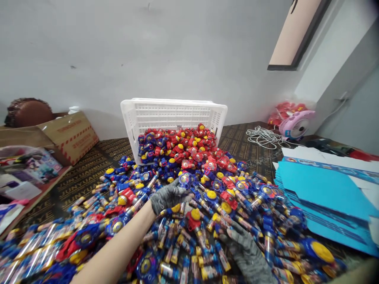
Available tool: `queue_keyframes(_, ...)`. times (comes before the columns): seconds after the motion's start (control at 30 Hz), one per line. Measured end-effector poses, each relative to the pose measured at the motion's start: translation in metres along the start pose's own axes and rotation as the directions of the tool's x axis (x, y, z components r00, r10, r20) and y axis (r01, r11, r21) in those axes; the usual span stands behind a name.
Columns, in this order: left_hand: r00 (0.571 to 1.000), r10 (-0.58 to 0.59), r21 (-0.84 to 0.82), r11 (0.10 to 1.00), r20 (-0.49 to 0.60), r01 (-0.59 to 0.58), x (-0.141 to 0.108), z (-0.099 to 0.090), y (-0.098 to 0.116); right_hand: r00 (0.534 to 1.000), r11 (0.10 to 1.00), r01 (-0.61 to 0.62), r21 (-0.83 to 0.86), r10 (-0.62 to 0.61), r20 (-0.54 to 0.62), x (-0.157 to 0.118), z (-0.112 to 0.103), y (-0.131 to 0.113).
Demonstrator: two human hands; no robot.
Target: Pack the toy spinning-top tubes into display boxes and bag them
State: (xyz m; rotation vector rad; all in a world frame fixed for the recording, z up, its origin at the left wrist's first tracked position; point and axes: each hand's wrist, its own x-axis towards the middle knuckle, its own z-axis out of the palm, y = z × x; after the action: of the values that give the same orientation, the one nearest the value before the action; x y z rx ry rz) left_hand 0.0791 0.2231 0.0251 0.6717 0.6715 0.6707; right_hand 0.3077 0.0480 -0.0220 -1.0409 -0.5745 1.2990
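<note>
My left hand, in a grey glove with bare fingertips, reaches over the middle of the pile. Its fingers are closed on a blue toy with a round, patterned disc. Lower right, my right hand, gloved the same way, is slightly blurred. Its fingers bend around a small labelled tube among the others; the grip is partly hidden. Around both hands lie many small tubes with blue and yellow ends, mixed with blue and red toys. A red toy with a yellow disc lies between the hands.
Behind the pile a white plastic crate lies tipped towards me, red and blue toys spilling out. Blue card sheets are stacked at right, near a pink fan and a coiled white cable. Cardboard boxes stand at left.
</note>
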Motion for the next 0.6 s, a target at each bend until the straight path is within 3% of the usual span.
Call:
queue_keyframes(0.07,0.991,0.063,-0.138,0.989,0.121,-0.046,-0.041,0.007,-0.006,0.999,0.999,0.012,0.039,-0.013,0.035,-0.004,0.003,0.003)
queue_keyframes(0.13,0.983,0.086,-0.250,0.967,0.162,-0.043,-0.075,0.010,-0.017,0.997,0.998,-0.009,0.064,0.004,0.073,-0.008,0.006,0.008)
queue_keyframes(0.2,0.993,0.069,-0.331,0.943,0.098,-0.033,-0.099,0.011,-0.033,0.993,0.998,-0.002,0.055,-0.004,0.117,-0.013,0.009,0.012)
queue_keyframes(0.33,0.983,0.061,-0.308,0.945,-0.175,-0.114,-0.120,0.014,-0.067,0.989,0.999,-0.019,-0.030,0.023,0.143,-0.027,0.022,0.011)
queue_keyframes(0.4,0.925,0.147,-0.224,0.946,-0.351,-0.235,-0.120,0.015,-0.082,0.987,0.995,-0.069,-0.069,0.079,0.141,-0.033,0.032,0.010)
queue_keyframes(0.47,0.832,0.233,-0.131,0.931,-0.503,-0.340,-0.117,0.015,-0.095,0.988,0.985,-0.060,-0.160,0.082,0.133,-0.039,0.043,0.013)
queue_keyframes(0.53,0.729,0.289,-0.048,0.914,-0.620,-0.404,-0.114,0.014,-0.107,0.992,0.946,0.027,-0.324,0.014,0.125,-0.043,0.054,0.021)
queue_keyframes(0.6,0.674,0.306,0.021,0.918,-0.672,-0.396,-0.113,0.015,-0.115,0.988,0.855,0.137,-0.501,-0.084,0.127,-0.046,0.063,0.032)
